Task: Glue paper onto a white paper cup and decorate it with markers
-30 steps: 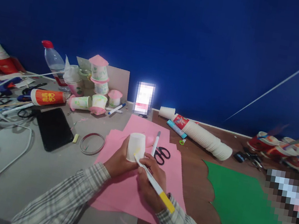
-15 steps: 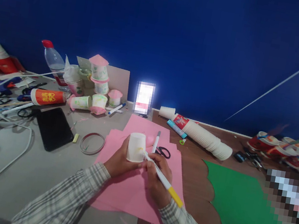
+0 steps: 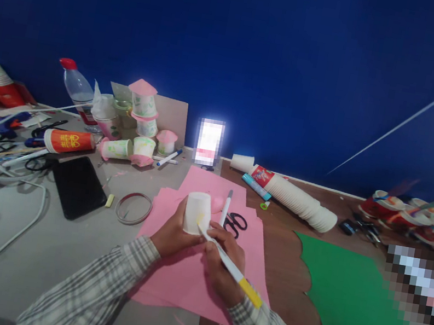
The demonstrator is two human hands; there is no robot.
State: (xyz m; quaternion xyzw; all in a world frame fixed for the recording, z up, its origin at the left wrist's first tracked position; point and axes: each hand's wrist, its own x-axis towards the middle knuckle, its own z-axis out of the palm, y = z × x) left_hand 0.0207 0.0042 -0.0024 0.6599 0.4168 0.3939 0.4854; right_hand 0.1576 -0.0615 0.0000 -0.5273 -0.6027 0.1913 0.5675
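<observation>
My left hand (image 3: 172,234) is wrapped around the left side and base of a white paper cup (image 3: 196,209), held upside down above pink paper sheets (image 3: 179,286). In my right hand (image 3: 225,261) is a white marker with a yellow end (image 3: 234,270), pinched between thumb and fingers. The marker's tip touches the cup's side, where a yellow patch shows. Just beyond my right hand lie black-handled scissors (image 3: 237,223) and a grey-capped marker (image 3: 227,206) on the pink paper.
Left are a black tablet (image 3: 78,187), a tape ring (image 3: 133,208), cables and decorated cups (image 3: 143,103). Toward the wall lies a long stack of paper cups (image 3: 294,197). Green paper (image 3: 355,302) covers part of the right side. A plastic bottle (image 3: 77,86) leans at back left.
The marker tip has shifted slightly left and down on the cup, and my right hand moved with it. The yellow patch is larger. My left hand barely moved.
</observation>
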